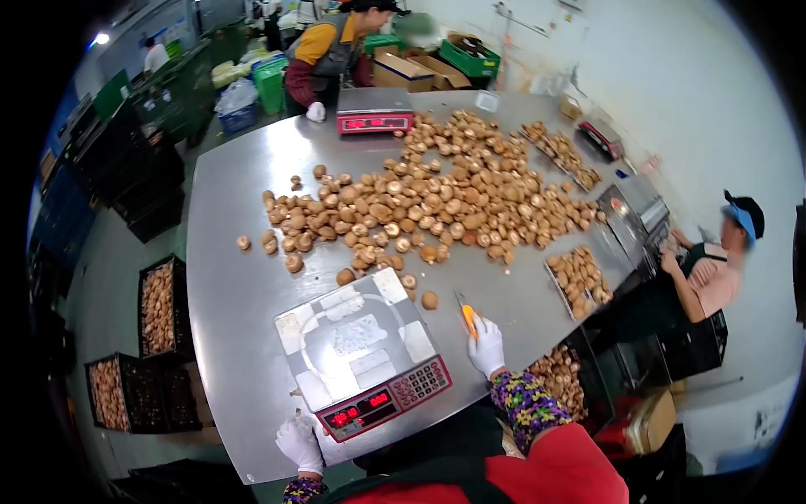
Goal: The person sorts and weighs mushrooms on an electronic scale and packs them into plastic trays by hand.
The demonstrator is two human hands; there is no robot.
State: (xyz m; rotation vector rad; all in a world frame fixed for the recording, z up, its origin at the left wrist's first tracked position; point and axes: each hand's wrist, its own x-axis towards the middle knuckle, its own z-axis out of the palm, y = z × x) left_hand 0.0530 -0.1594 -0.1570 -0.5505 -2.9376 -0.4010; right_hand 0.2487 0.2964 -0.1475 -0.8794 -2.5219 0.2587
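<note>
My right hand [487,346], in a white glove, is closed around the orange handle of a utility knife [469,322], its blade pointing away from me over the steel table. My left hand [299,445], also gloved, is at the table edge beside the front left corner of a red digital scale [361,357]. Its fingers look partly spread; whether they touch the scale I cannot tell. The scale's worn plate carries nothing and its red display is lit. Beyond it spreads a big heap of brown mushrooms [445,197], with one loose mushroom [430,300] near the knife.
A filled mushroom tray [579,281] sits at right, another tray [561,154] farther back. Across the steel table [231,193] a co-worker [323,55] stands by a second scale [375,112]. Another person [705,269] works by a machine [634,218]. Mushroom crates [161,307] stand on the left floor.
</note>
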